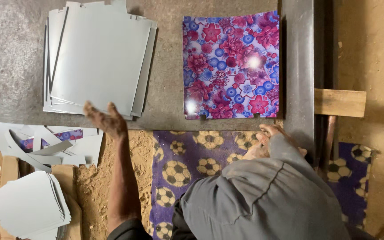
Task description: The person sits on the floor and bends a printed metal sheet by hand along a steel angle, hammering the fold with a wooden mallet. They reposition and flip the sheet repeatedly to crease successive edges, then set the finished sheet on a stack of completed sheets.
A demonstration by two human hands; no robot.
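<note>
1. Overhead, the left hand (105,119) lies open, fingers spread, touching the near edge of a stack of plain grey metal sheets (98,55) and gripping nothing.
2. Beside that stack, a flower-printed sheet (231,66) lies flat on the grey slab (14,66).
3. Right hand (263,142) rests below the printed sheet, partly hidden by a grey-clad knee (263,200); its grip cannot be told.
4. Offcuts (50,144) lie left.
</note>
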